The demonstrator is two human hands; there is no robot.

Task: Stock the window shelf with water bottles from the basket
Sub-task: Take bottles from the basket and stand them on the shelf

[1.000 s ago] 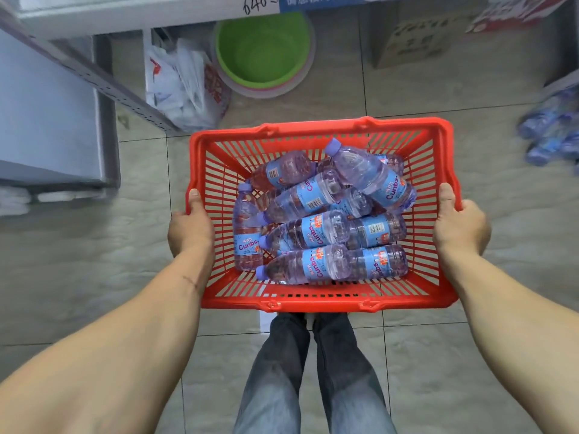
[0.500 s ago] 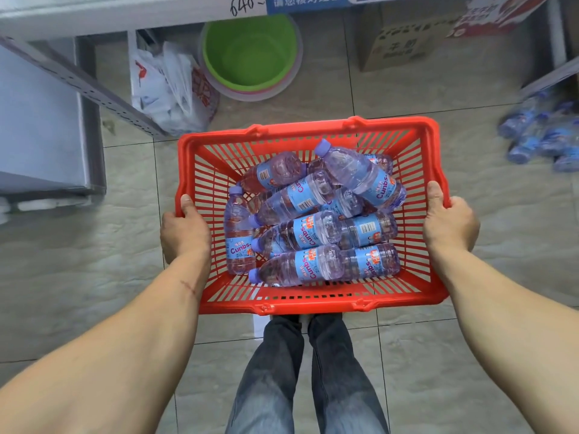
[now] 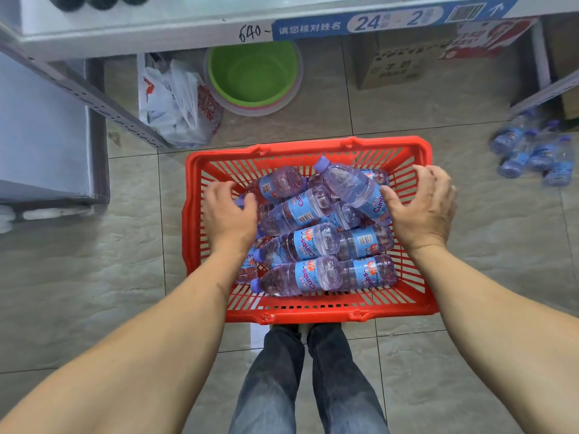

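1. Water bottles [image 3: 316, 242] heaped on their sides in the red basket [image 3: 308, 310], about a dozen, caps mostly toward 9 o'clock; one bottle [image 3: 351, 186] riding on top of the heap at 1 o'clock, cap pointing to 11.
2. Basket now resting on the tiled floor [image 3: 94, 277], just ahead of the person's legs [image 3: 310, 380], below the edge of the shelf [image 3: 188, 29] at 12 o'clock.
3. Changed within the last second: both hands off the basket rims, where they gripped half a second ago, and moved inward over the load.
4. Left hand [image 3: 228, 214] over the heap's 9 o'clock side, fingers loosely curled, grasping nothing visible; contact with the bottle beneath cannot be told.
5. Right hand [image 3: 423, 208] at 3 o'clock, fingers spread and released, thumb beside the top bottle's label, not yet closed round it.
6. Judged meaning: carrying finished, picking about to begin; nothing lifted out yet, so stocking barely started.
7. Further out: green basin [image 3: 253, 73] at 12 o'clock, white plastic bag [image 3: 178, 101] at 11, cardboard box [image 3: 394, 67] at 1, loose bottles [image 3: 532, 151] on the floor at 2 o'clock.
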